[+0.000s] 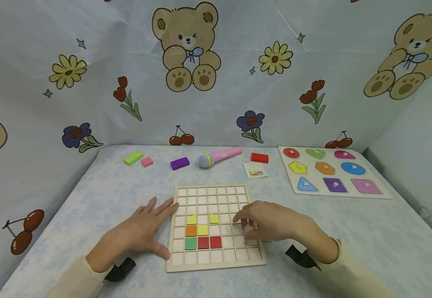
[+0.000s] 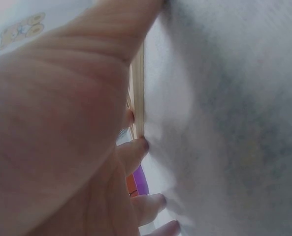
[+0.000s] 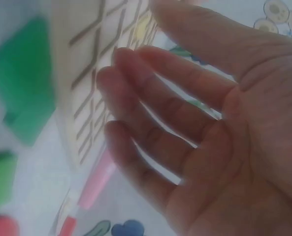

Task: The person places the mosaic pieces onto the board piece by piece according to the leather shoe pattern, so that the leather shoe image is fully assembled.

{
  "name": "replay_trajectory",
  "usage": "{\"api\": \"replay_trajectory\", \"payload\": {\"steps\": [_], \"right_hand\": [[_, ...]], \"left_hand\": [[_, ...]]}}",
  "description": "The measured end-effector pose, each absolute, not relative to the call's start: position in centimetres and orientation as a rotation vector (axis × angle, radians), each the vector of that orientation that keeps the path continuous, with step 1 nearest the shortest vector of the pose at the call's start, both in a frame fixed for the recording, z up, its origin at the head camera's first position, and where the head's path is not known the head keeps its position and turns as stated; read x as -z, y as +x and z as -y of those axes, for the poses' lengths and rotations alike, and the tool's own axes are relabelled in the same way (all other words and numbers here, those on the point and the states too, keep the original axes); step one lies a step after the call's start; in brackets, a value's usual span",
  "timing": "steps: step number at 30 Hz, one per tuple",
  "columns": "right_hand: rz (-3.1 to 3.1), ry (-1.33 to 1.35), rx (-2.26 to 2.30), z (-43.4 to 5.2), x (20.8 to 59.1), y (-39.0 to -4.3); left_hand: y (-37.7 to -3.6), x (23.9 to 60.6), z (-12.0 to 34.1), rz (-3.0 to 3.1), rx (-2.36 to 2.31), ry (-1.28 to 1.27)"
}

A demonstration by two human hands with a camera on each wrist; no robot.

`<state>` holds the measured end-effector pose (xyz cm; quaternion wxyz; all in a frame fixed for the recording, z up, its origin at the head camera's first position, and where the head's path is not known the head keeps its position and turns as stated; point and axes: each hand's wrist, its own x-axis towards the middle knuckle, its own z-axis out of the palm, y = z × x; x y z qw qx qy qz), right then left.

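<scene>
A square wooden grid board (image 1: 216, 267) lies on the table with several coloured tiles in its cells. Among them are a green tile (image 1: 190, 243), red tiles (image 1: 215, 242), an orange tile (image 1: 191, 230) and yellow tiles (image 1: 202, 230). My left hand (image 1: 141, 229) rests spread at the board's left side, fingertips on its edge. Over the right columns my right hand (image 1: 275, 221) hovers with loosely bent fingers. In the right wrist view nothing shows between those fingers (image 3: 155, 98). Dark green pieces (image 3: 25, 73) lie beside the board, mostly hidden by this hand in the head view.
Behind the board lie a lime block (image 1: 133, 157), a pink block (image 1: 147, 161), a purple block (image 1: 180, 163), a toy microphone (image 1: 221, 156), a red block (image 1: 259, 157) and a pattern card (image 1: 255, 170). A shape puzzle (image 1: 288, 165) lies at the back right.
</scene>
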<state>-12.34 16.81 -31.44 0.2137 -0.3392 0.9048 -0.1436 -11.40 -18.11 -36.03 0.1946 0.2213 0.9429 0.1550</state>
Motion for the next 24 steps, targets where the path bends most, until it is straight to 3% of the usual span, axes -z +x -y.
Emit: {"api": "replay_trajectory", "payload": {"steps": [24], "right_hand": [[-2.549,-0.494,0.239,-21.2,31.7,-15.0]], "left_hand": [[-11.3,35.9,18.2,-2.646,-0.444,0.635]]}}
